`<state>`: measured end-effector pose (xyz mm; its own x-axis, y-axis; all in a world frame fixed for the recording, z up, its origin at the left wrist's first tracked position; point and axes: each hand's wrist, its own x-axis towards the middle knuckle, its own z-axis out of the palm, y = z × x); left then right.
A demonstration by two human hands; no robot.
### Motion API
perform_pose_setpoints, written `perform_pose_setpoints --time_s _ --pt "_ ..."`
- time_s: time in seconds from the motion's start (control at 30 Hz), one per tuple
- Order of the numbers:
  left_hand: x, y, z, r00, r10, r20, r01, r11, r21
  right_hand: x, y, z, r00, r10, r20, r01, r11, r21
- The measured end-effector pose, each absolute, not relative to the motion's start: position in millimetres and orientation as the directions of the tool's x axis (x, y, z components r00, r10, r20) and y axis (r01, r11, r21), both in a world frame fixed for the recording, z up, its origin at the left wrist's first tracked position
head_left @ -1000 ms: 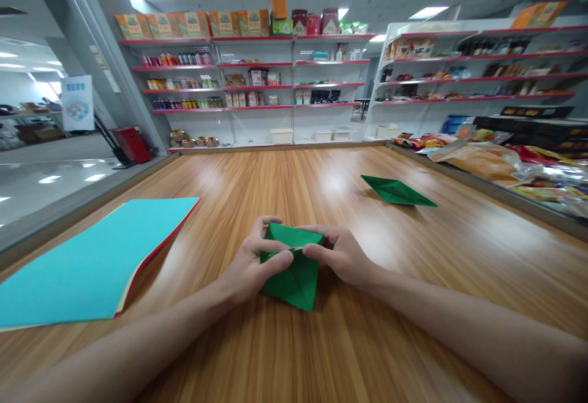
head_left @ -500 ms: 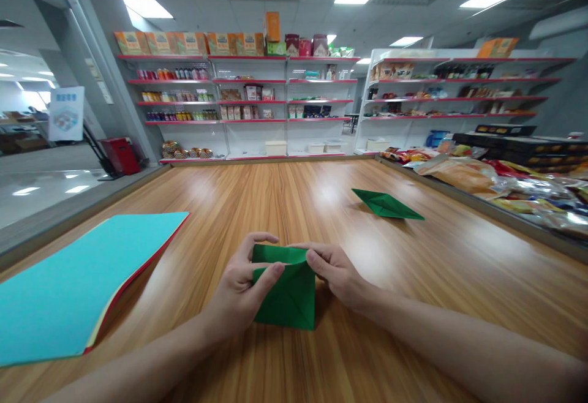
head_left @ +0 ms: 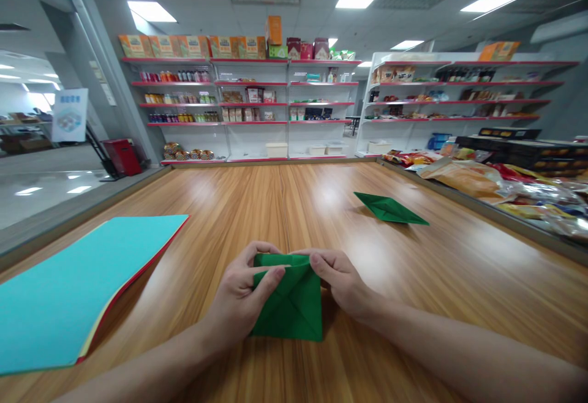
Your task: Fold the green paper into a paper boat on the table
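Note:
Between my hands is a folded sheet of green paper (head_left: 294, 305), creased along its diagonals, its upper edges parted into a narrow pocket. My left hand (head_left: 245, 283) grips its upper left side, with the thumb on the near layer and the index finger curled behind the far one. At the upper right corner, my right hand (head_left: 340, 274) pinches the paper between thumb and fingers. Another folded green paper piece (head_left: 390, 208), diamond-shaped with pointed ends, lies farther off to the right.
A stack of coloured paper (head_left: 105, 268), turquoise on top, lies on the left of the wooden table (head_left: 229, 195). Bagged snacks (head_left: 468, 179) and dark boxes (head_left: 514, 152) line the right side beyond a raised edge. Stocked shelves (head_left: 250, 122) stand behind.
The opening at the top of the green paper has narrowed as my left index finger came down closer to it. Both hands still hold the paper.

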<state>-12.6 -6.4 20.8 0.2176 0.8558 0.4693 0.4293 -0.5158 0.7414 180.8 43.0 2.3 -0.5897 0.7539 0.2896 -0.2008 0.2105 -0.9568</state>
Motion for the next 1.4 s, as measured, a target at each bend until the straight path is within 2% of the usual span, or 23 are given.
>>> perform_pose_setpoints --time_s 0.13,0.3,0.6,0.73,0.9,1.0,1.1,1.27,1.4 --pt "-13.6 -4.7 20.8 0.234 0.852 0.467 0.419 -0.523 0.742 180.3 42.5 1.8 -0.595 0.761 0.259 -0.118 0.236 -0.965" --pt "-15.1 -4.5 22.2 0.219 0.851 0.478 0.432 -0.524 0.734 180.3 44.5 -2.6 -0.523 0.798 0.298 -0.142 0.263 -0.954" --pt "-13.7 -6.0 29.1 0.305 0.819 0.487 0.433 -0.574 0.695 186.6 42.4 -0.1 -0.632 0.709 0.315 -0.015 0.395 -0.919" --pt "-12.3 -6.1 27.4 0.311 0.818 0.483 0.401 -0.574 0.714 187.3 40.9 0.7 -0.618 0.728 0.296 -0.002 0.375 -0.927" --pt "-12.3 -4.4 24.2 0.250 0.885 0.393 0.343 -0.460 0.819 185.2 39.9 2.5 -0.614 0.740 0.274 -0.052 0.308 -0.950" --pt "-12.5 -1.5 22.6 0.195 0.944 0.267 0.275 -0.314 0.909 184.7 41.0 1.3 -0.598 0.744 0.298 -0.076 0.317 -0.945" --pt "-12.7 0.0 22.6 0.200 0.962 0.185 0.262 -0.234 0.936 185.3 43.3 -0.7 -0.581 0.749 0.318 -0.063 0.349 -0.935" --pt "-13.3 -1.0 25.8 0.196 0.945 0.262 0.299 -0.312 0.902 184.6 44.4 0.9 -0.554 0.772 0.311 0.005 0.377 -0.926" --pt "-14.3 -1.2 24.4 0.247 0.909 0.337 0.345 -0.407 0.846 182.5 42.6 2.5 -0.541 0.780 0.315 -0.025 0.360 -0.933"
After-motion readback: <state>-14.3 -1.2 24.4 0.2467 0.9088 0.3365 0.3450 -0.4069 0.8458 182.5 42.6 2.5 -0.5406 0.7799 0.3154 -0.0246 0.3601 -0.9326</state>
